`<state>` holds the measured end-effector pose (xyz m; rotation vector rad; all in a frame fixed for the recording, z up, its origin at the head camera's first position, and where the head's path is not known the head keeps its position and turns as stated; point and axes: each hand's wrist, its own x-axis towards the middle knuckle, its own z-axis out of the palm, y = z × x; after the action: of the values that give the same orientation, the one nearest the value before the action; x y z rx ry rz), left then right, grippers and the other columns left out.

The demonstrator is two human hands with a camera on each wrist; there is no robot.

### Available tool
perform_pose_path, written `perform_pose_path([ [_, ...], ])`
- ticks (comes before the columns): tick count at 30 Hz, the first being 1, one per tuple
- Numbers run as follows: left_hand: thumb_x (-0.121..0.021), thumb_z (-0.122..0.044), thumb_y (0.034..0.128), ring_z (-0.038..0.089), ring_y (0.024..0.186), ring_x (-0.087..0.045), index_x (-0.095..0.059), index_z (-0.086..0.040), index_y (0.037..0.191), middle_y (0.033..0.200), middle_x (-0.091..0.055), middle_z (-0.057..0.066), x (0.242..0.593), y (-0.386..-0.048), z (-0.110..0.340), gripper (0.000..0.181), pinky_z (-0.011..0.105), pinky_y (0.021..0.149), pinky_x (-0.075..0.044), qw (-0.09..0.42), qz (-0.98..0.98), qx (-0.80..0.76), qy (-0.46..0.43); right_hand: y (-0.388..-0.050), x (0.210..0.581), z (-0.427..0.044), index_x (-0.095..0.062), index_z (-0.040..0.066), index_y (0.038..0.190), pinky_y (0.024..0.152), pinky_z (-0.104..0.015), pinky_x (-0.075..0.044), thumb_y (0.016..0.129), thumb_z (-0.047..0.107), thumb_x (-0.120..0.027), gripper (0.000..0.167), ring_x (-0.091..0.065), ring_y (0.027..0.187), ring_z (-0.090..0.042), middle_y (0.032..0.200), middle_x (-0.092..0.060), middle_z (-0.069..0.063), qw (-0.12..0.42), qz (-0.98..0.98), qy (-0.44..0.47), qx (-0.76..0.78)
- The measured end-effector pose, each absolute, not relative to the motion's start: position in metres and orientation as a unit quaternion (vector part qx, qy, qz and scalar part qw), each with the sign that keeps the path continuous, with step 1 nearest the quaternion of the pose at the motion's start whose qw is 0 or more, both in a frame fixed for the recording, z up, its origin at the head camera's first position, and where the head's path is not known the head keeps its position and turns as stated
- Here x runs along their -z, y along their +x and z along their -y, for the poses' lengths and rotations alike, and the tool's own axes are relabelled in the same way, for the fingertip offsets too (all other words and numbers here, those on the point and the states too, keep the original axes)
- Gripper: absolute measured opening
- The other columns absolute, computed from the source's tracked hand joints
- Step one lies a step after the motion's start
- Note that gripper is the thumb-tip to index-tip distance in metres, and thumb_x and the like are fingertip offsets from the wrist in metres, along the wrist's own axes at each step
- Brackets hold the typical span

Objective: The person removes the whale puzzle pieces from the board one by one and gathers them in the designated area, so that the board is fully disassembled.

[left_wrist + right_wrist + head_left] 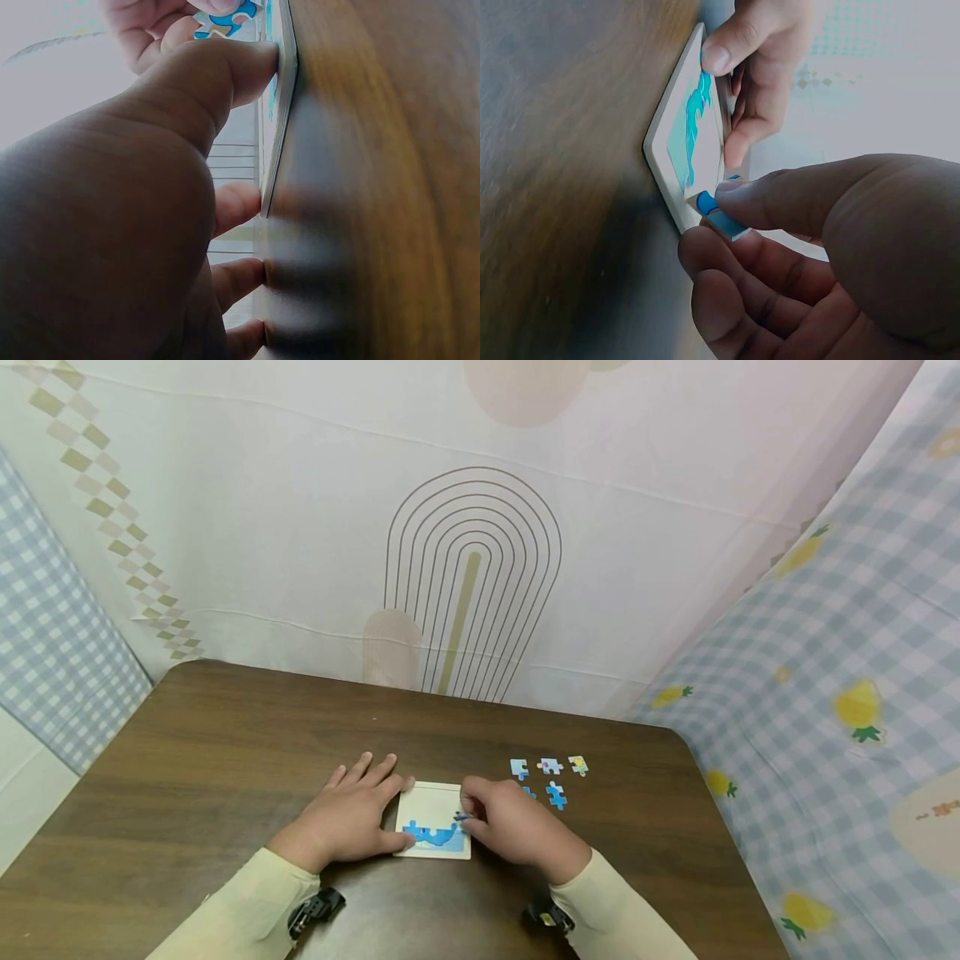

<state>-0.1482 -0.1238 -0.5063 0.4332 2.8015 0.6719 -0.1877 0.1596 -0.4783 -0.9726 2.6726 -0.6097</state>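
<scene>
A square puzzle board (431, 802) lies on the table, its near part filled with joined blue pieces (435, 835) and its far part bare. My left hand (348, 818) spreads its fingers over the board's left side; its thumb presses on the near left corner and the index fingertip touches the far left edge. Over the board's right edge, my right hand (517, 827) pinches a blue puzzle piece (718, 214) between thumb and fingers. In the right wrist view that piece is tilted above the board. The left wrist view shows it partly hidden by fingers.
Several loose puzzle pieces (550, 767) lie on the brown table (247, 735) beyond the right hand, one partly covered by it. A patterned cloth (315, 527) hangs behind the table, and a checked cloth (840, 760) hangs at the right.
</scene>
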Motion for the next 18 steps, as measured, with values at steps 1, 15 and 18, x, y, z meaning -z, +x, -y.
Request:
perform_pose_path([
  [1, -0.081, -0.07, 0.0941, 0.052, 0.173, -0.021, -0.057, -0.025, 0.167, 0.185, -0.032, 0.016, 0.506, -0.148, 0.124, 0.089, 0.079, 0.134, -0.021, 0.114, -0.956, -0.229, 0.147, -0.188, 0.478, -0.162, -0.056, 0.019, 0.092, 0.064, -0.023, -0.042, 0.104, 0.016, -0.083, 0.03, -0.047, 0.068, -0.002, 0.077, -0.05, 0.011, 0.113, -0.913, -0.33, 0.211],
  [15, -0.081, -0.069, 0.0945, 0.052, 0.173, -0.019, -0.056, -0.025, 0.167, 0.186, -0.031, 0.015, 0.506, -0.147, 0.124, 0.089, 0.08, 0.134, -0.019, 0.116, -0.953, -0.234, 0.152, -0.2, 0.467, -0.205, -0.07, 0.018, 0.101, 0.073, -0.025, -0.053, 0.101, 0.008, -0.082, 0.015, -0.061, 0.08, -0.004, 0.088, -0.069, 0.011, 0.065, -0.935, -0.243, 0.251],
  [18, -0.081, -0.069, 0.0946, 0.052, 0.173, -0.019, -0.056, -0.025, 0.167, 0.186, -0.031, 0.016, 0.506, -0.147, 0.125, 0.089, 0.079, 0.135, -0.018, 0.116, -0.953, -0.235, 0.152, -0.203, 0.462, -0.217, -0.073, 0.016, 0.103, 0.072, -0.025, -0.055, 0.102, 0.009, -0.08, 0.011, -0.064, 0.08, -0.005, 0.089, -0.071, 0.009, 0.069, -0.934, -0.219, 0.273],
])
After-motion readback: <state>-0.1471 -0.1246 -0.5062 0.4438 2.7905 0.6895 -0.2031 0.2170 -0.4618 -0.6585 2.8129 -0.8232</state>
